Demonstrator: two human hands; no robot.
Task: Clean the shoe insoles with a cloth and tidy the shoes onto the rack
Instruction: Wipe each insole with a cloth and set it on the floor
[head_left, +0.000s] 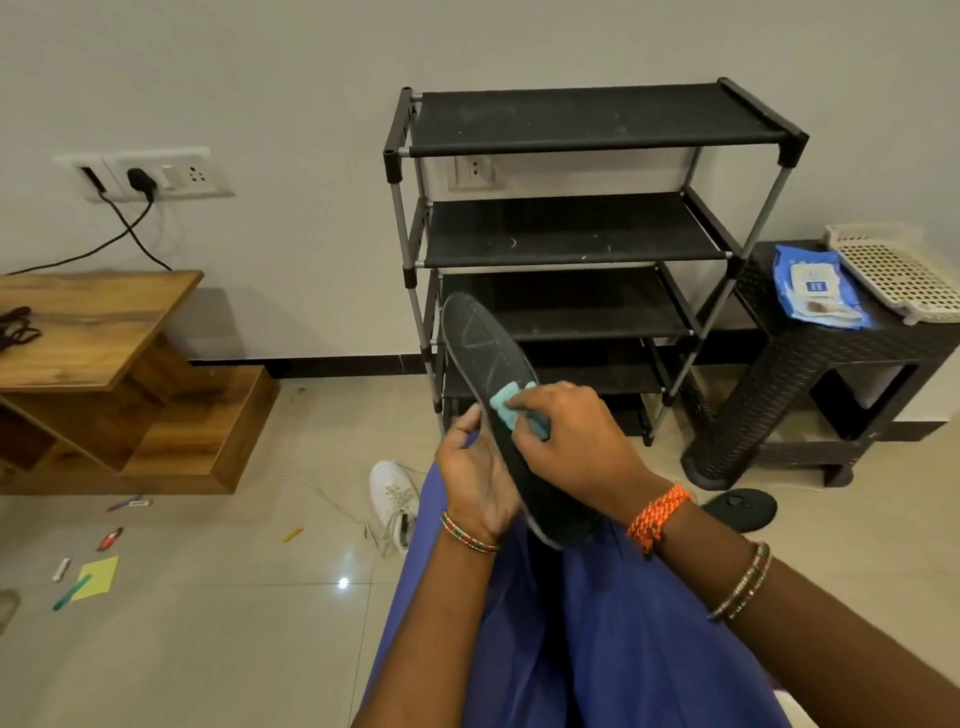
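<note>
A long black insole (485, 353) is held tilted above my lap, toe end pointing up toward the rack. My left hand (475, 467) grips its left edge from below. Pressed onto the middle of the insole is a small teal cloth (506, 405), held by my right hand (571, 436). A white sneaker (392, 499) with loose laces lies on the floor left of my legs. A second black insole (740, 509) lies on the floor to the right. The black shoe rack (587, 228) stands against the wall ahead, its shelves bare.
A dark wicker stool (810, 374) at right carries a blue wipes pack (815, 286) and a white perforated tray (893, 270). A wooden shelf unit (98, 364) stands at left. Small bits of litter, among them a yellow paper (98, 571), lie on the tiled floor.
</note>
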